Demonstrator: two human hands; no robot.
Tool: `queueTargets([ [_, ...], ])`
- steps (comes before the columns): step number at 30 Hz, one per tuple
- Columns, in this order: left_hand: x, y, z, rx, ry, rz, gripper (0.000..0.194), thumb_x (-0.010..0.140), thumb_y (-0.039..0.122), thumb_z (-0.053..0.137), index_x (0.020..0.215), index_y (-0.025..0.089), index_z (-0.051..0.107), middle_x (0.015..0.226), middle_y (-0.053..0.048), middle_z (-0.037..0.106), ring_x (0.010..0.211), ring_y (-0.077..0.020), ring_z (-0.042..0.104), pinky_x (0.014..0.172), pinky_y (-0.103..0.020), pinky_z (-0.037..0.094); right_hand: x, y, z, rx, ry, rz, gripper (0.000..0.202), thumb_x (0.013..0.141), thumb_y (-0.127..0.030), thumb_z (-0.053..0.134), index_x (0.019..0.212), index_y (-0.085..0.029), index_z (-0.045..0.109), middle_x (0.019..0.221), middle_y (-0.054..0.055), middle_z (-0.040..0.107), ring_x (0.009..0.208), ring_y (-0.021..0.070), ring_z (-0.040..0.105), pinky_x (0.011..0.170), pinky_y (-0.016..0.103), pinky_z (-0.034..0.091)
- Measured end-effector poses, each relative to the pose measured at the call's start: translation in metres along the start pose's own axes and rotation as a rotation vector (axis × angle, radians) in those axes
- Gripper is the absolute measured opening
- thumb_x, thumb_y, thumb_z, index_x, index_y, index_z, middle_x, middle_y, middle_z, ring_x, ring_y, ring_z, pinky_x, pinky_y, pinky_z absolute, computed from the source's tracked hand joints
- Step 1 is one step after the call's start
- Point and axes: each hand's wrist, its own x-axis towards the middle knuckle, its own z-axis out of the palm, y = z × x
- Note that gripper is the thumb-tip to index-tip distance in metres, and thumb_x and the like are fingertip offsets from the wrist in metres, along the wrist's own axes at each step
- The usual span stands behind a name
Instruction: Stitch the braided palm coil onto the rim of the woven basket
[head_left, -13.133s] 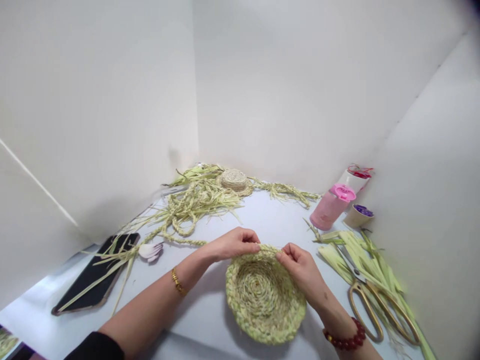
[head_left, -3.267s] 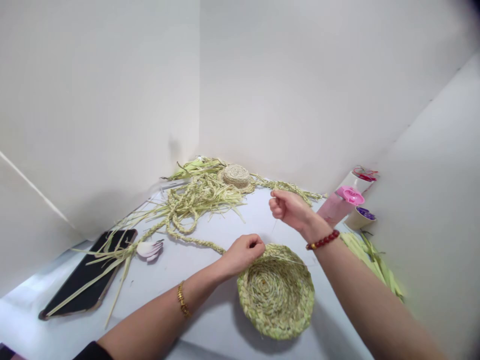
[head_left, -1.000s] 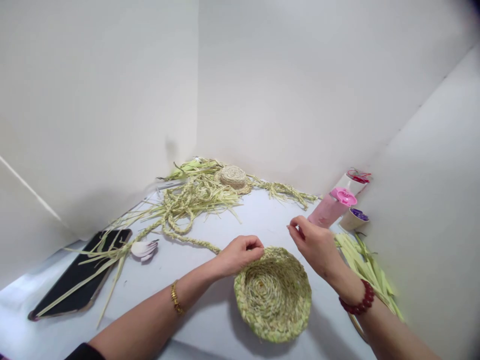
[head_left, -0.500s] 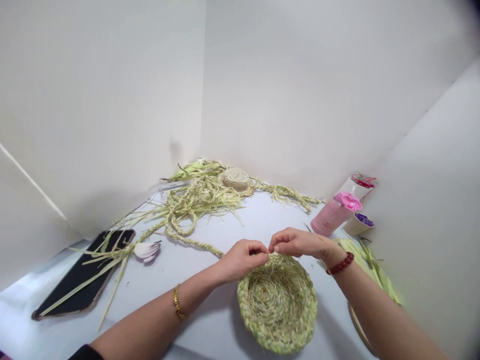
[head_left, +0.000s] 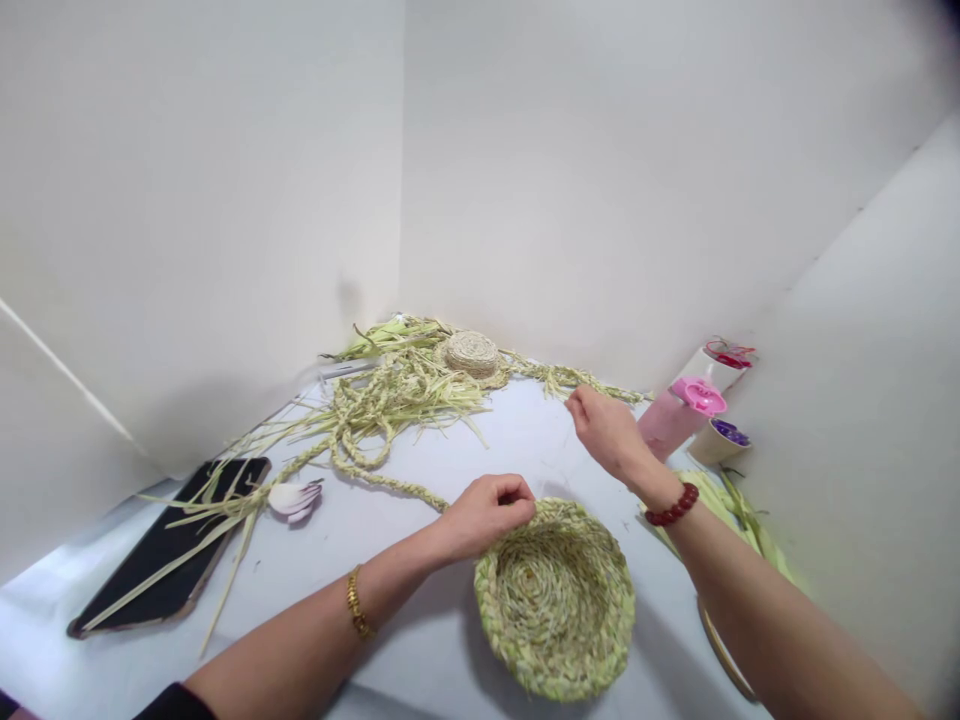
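Two hands work over the table point(head_left: 450, 450): the left hand point(head_left: 487, 515) pinches the rim of a woven basket point(head_left: 555, 600) between thumb and fingers, while the right hand point(head_left: 604, 430) is raised beyond the rim, well apart from it, its fingers drawn together; anything between them is too small to tell. A gold bracelet point(head_left: 358, 605) circles the left wrist, red beads point(head_left: 675, 505) the right, and a black sleeve point(head_left: 176, 703) shows on the left arm. The basket sits at the near middle of the table, its mouth toward the camera, with only its own coiled floor and walls showing inside. A braid point(head_left: 405, 487) runs from beside the left hand to a heap of straw point(head_left: 405, 395), where a small coiled hat point(head_left: 471, 352) rests. Past the right wrist stand three containers: a pink bottle point(head_left: 664, 425) with a pink top, a white cup point(head_left: 720, 372) behind it with something red and stringy at its mouth, and a tan cup point(head_left: 712, 448) holding something purple. Pale husks point(head_left: 750, 525) lie nearer, and a gold loop point(head_left: 724, 645) is partly hidden by the right forearm. At far left, straw ends cross a black phone point(head_left: 161, 575); a white-and-purple piece point(head_left: 292, 500) lies just beside it.
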Motion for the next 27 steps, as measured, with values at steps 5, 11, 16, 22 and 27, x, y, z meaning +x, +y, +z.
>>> queueTargets([
  [5, -0.001, 0.002, -0.001, 0.025, 0.024, -0.013, 0.012, 0.069, 0.026, 0.047, 0.067, 0.015, 0.052, 0.061, 0.004, 0.041, 0.059, -0.009, 0.034, 0.053, -0.02, 0.027, 0.026, 0.018, 0.003, -0.208, 0.153, 0.156, 0.031, 0.095, -0.027, 0.028, 0.104, -0.011, 0.053, 0.085, 0.017, 0.063, 0.079, 0.025, 0.06, 0.063, 0.029, 0.033],
  [11, -0.002, 0.007, -0.005, 0.061, 0.013, -0.012, 0.01, 0.069, 0.025, 0.045, 0.064, 0.016, 0.048, 0.06, 0.004, 0.038, 0.058, -0.0091, 0.032, 0.052, -0.02, 0.026, 0.038, 0.018, 0.02, -0.284, 0.139, 0.16, 0.032, 0.095, -0.023, 0.026, 0.106, -0.011, 0.054, 0.092, 0.017, 0.063, 0.085, 0.0246, 0.061, 0.064, 0.028, 0.035],
  [16, -0.002, 0.004, -0.004, 0.055, 0.006, 0.0, 0.011, 0.07, 0.026, 0.044, 0.065, 0.016, 0.048, 0.06, 0.005, 0.038, 0.058, -0.0088, 0.031, 0.052, -0.02, 0.025, 0.03, 0.03, 0.026, -0.247, 0.01, 0.197, 0.029, 0.093, -0.024, 0.031, 0.103, -0.011, 0.056, 0.09, 0.018, 0.064, 0.084, 0.0245, 0.061, 0.065, 0.03, 0.036],
  [22, 0.0, 0.002, -0.003, 0.066, 0.013, -0.012, 0.012, 0.07, 0.026, 0.045, 0.067, 0.016, 0.05, 0.062, 0.004, 0.041, 0.059, -0.0095, 0.034, 0.053, -0.02, 0.027, -0.02, 0.032, 0.017, -0.009, -0.242, 0.123, 0.043, 0.087, -0.051, 0.04, 0.092, -0.013, 0.06, 0.079, 0.007, 0.062, 0.071, 0.0174, 0.055, 0.06, 0.026, 0.036],
  [27, 0.002, 0.001, -0.004, 0.066, 0.01, 0.0, 0.015, 0.071, 0.029, 0.046, 0.067, 0.015, 0.051, 0.06, 0.004, 0.039, 0.058, -0.0093, 0.033, 0.053, -0.02, 0.027, -0.075, 0.013, 0.028, 0.808, -0.619, -0.008, 0.037, 0.074, -0.052, 0.057, 0.068, -0.017, 0.049, 0.057, -0.006, 0.04, 0.054, 0.0082, 0.034, 0.05, 0.021, 0.026],
])
